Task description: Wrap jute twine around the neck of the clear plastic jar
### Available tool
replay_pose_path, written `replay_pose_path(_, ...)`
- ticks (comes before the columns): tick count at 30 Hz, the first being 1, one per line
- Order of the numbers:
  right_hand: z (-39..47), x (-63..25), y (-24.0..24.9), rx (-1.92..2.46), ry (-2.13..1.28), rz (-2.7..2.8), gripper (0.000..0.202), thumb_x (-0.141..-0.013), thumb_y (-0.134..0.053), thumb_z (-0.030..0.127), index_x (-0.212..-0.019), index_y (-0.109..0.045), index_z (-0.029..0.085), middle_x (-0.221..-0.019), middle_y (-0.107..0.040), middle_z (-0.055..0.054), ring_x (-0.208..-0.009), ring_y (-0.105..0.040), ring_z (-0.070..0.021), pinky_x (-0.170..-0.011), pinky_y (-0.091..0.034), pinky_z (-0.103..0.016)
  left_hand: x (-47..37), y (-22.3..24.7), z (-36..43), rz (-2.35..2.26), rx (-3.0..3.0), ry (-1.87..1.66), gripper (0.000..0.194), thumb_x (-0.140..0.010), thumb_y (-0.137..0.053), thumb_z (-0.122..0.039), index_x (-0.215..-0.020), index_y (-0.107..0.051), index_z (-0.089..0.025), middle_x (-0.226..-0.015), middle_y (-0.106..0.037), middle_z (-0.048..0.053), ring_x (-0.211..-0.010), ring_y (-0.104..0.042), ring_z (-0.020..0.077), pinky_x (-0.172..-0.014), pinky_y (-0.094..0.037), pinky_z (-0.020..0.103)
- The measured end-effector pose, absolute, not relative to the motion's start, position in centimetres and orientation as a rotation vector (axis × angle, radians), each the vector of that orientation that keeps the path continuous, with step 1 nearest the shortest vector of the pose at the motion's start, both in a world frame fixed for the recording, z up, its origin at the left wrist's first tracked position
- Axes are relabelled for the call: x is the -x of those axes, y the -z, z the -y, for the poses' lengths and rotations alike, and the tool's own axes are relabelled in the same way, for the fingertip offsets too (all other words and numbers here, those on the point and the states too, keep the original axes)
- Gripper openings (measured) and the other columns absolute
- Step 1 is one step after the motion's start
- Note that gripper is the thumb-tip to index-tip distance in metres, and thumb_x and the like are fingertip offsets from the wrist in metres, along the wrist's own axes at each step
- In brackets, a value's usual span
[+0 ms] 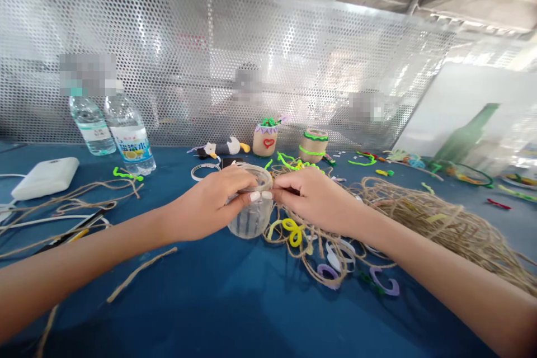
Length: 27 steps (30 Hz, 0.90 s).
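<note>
The left hand point(210, 201) wraps around a clear plastic cup point(250, 212) that stands on the blue surface point(235, 302) right in front of the person, fingers over the rim and thumb pressed to its side. The right hand point(312, 198) meets it at the rim, fingertips pinched together there, seemingly on a strand of twine point(436, 224), though the strand itself is too thin to make out between the fingers. The cup looks light and thin-walled, likely to flex or tip under a hard squeeze, and its smooth side may slip; a hold low around the body would steady it best. The twine is soft and limp, piled in a loose tangle just right of the cup, and would snag easily on the yellow pipe cleaner point(291, 230) lying against the cup's base and the purple loops point(386, 285) nearby. Open room lies toward the person, where the surface is bare but for a stray twine piece point(140, 273). Behind stand two decorated pots point(289, 142), two water bottles point(111, 131) and a white box point(45, 177) at far left, well apart; a perforated screen point(210, 67) closes the back edge.
</note>
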State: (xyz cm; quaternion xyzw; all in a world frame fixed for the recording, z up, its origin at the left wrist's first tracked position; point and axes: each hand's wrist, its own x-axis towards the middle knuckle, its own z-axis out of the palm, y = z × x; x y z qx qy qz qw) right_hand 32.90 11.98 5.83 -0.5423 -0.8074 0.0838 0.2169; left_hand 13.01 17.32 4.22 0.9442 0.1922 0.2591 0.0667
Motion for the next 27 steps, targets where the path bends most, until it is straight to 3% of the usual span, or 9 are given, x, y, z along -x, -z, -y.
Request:
replay_pose_path(3, -11.7, -33.2, -6.3, 1.515, -0.251, 2.281, 0.034, -0.085, -0.049, 0.017, -0.053, -0.036, 0.016, -0.047, -0.036, 0.005, -0.046, -0.030, -0.0051, -0.049, -0.019, -0.025, -12.6, -4.9, -17.7, -0.559, -2.852, -0.641, 0.021, -0.094, -0.039, -0.024, -0.089, -0.059, -0.018, -0.101, -0.053, 0.006, -0.114, -0.051, 0.0213, -0.093, -0.045, 0.032)
replay_pose_path(9, -11.5, -33.2, -6.4, 1.508, -0.267, 2.268, 0.034, -0.083, -0.049, 0.015, -0.052, -0.036, 0.015, -0.047, -0.035, 0.005, -0.046, -0.029, -0.0050, -0.048, -0.020, -0.024, -12.3, -5.2, -18.0, -0.473, -2.879, -0.608, 0.019, -0.094, -0.036, -0.021, -0.090, -0.055, -0.018, -0.101, -0.059, 0.007, -0.128, -0.045, 0.0219, -0.100, -0.042, 0.035)
replay_pose_path(16, -11.6, -33.1, -5.9, 1.548, -0.232, 2.245, 0.032, -0.084, -0.047, 0.016, -0.054, -0.036, 0.016, -0.048, -0.036, 0.005, -0.046, -0.031, -0.0053, -0.048, -0.019, -0.025, -13.1, -4.1, -17.7, -0.489, -2.810, -0.827, 0.021, -0.091, -0.052, -0.037, -0.085, -0.059, -0.018, -0.087, -0.067, 0.003, -0.122, -0.052, 0.0229, -0.098, -0.044, 0.033)
replay_pose_path(22, -11.8, -32.9, -5.7, 1.534, -0.212, 2.202, 0.031, -0.085, -0.051, 0.022, -0.056, -0.043, 0.016, -0.051, -0.041, 0.004, -0.049, -0.036, -0.0060, -0.049, -0.022, -0.024, -13.4, -3.8, -17.5, -0.520, -2.746, -0.869, 0.017, -0.091, -0.049, -0.025, -0.084, -0.062, -0.017, -0.081, -0.065, 0.004, -0.110, -0.058, 0.0231, -0.088, -0.048, 0.031)
replay_pose_path(25, -11.8, -32.8, -5.9, 1.551, -0.145, 2.092, 0.017, -0.079, -0.065, 0.030, -0.076, -0.056, 0.016, -0.054, -0.046, 0.005, -0.049, -0.039, -0.0071, -0.049, -0.023, -0.023, -12.9, -4.3, -17.6, -0.497, -2.708, -0.803, 0.014, -0.090, -0.049, -0.024, -0.085, -0.062, -0.018, -0.084, -0.063, 0.003, -0.110, -0.055, 0.0226, -0.092, -0.045, 0.034)
replay_pose_path(27, -11.6, -32.6, -6.2, 1.535, -0.146, 2.055, 0.035, -0.074, -0.071, 0.034, -0.101, -0.056, 0.017, -0.054, -0.045, 0.007, -0.048, -0.039, -0.0076, -0.048, -0.023, -0.023, -12.4, -4.6, -17.7, -0.466, -2.696, -0.759, 0.015, -0.090, -0.049, -0.025, -0.085, -0.061, -0.019, -0.092, -0.060, 0.004, -0.115, -0.050, 0.0224, -0.097, -0.042, 0.036)
